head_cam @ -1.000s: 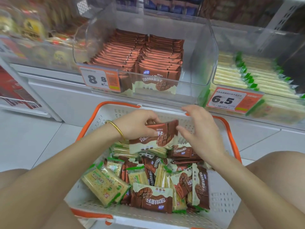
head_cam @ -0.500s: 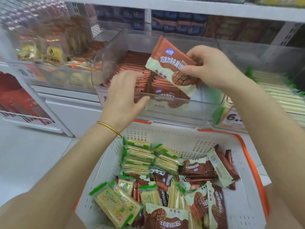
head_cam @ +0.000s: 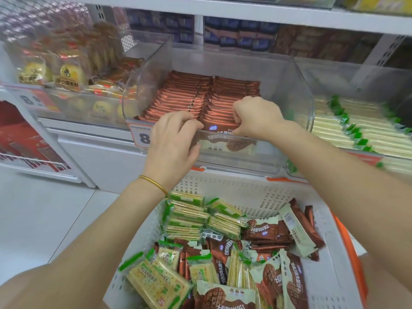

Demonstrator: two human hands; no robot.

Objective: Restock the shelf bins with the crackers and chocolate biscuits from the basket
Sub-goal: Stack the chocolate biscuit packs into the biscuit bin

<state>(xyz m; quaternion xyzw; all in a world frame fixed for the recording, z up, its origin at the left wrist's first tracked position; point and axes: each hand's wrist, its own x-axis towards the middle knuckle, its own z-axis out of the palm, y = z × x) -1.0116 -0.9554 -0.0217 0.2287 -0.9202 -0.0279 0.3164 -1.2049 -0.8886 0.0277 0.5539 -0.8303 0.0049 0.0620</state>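
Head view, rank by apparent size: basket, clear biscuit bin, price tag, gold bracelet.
1. basket, nearer the camera so unsure
2. clear bin
3. price tag and bracelet: alike, tag partly hidden, unranked

We see a white shelf (head_cam: pixel 78 127) carrying three clear bins side by side: the left bin (head_cam: pixel 66 101) holds pastries (head_cam: pixel 69 74), the middle bin (head_cam: pixel 151 70) brown biscuit packs (head_cam: pixel 185 94), the right bin (head_cam: pixel 356 72) green-edged crackers (head_cam: pixel 356 126).

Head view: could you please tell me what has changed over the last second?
The chocolate biscuit pack rose from the basket into the clear bin, front of the right row; the right hand pinches it, the left hand let go and grips the bin's front wall. The basket stayed put.
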